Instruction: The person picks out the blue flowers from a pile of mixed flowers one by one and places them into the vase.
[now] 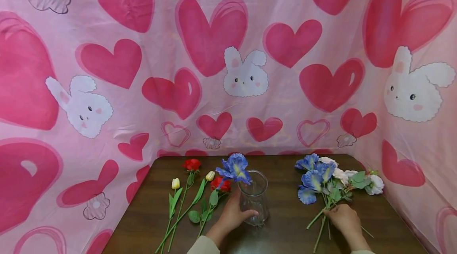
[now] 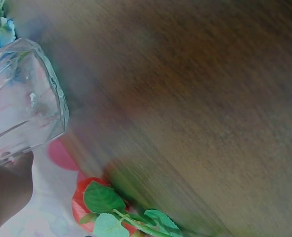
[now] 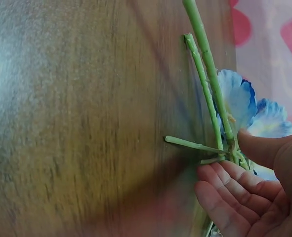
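Note:
My left hand [image 1: 232, 213] grips a clear glass vase [image 1: 258, 206] from its left side, the thumb across the front. A blue iris [image 1: 234, 168] leans over the left of the vase's rim. In the left wrist view, the base of the vase [image 2: 29, 101] is tilted toward the camera. At the right, my right hand [image 1: 344, 219] holds a bunch of green stems [image 1: 321, 228] where they cross. The right wrist view has these stems [image 3: 212, 84] between thumb and fingers. Blue irises [image 1: 312, 178] and pale flowers [image 1: 357, 178] top the bunch.
Left of the vase lie red roses [image 1: 192, 164] and yellow-white tulips [image 1: 175, 183] with long stems, on the dark wooden table [image 1: 282, 234]. A pink cloth [image 1: 282, 107] printed with hearts and rabbits hangs around the back and sides.

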Tool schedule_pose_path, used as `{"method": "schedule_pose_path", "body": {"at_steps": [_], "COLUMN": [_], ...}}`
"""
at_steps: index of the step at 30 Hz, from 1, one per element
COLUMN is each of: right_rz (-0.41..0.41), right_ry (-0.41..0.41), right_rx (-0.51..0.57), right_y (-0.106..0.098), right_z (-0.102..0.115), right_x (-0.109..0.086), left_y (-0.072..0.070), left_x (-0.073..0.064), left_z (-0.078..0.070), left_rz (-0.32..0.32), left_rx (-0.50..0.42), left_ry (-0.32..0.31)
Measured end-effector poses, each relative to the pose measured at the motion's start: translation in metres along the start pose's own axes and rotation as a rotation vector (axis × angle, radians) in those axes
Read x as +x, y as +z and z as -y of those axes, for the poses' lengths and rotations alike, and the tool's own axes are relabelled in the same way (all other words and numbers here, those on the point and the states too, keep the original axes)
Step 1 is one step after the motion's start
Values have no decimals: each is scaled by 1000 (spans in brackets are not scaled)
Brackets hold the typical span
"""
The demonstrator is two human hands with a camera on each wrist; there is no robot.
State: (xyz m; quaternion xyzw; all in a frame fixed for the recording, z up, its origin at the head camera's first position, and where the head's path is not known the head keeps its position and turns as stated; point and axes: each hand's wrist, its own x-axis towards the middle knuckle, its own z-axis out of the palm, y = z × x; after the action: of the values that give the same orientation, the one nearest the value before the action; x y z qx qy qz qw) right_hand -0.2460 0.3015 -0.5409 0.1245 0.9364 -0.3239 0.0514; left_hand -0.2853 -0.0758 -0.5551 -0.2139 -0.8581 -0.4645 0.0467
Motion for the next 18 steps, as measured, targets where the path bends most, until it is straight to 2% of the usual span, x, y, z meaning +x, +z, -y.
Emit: {"method": "schedule_pose_path", "body": {"at_steps": [5, 12, 18], "right_rz": [23, 10, -5], "right_ry": [50, 22, 51], "right_rx": [18, -28, -40], "right_y": [1, 1, -1], "right_z": [4, 4, 3], "right_x": [-1, 1, 3], "left_y": [0, 0, 0], "left_x": [0, 0, 1], "left_z": [0, 0, 0], "left_rz": [-3, -10, -10], "left_rx": [4, 15, 15], "left_ry": [13, 19, 18]}}
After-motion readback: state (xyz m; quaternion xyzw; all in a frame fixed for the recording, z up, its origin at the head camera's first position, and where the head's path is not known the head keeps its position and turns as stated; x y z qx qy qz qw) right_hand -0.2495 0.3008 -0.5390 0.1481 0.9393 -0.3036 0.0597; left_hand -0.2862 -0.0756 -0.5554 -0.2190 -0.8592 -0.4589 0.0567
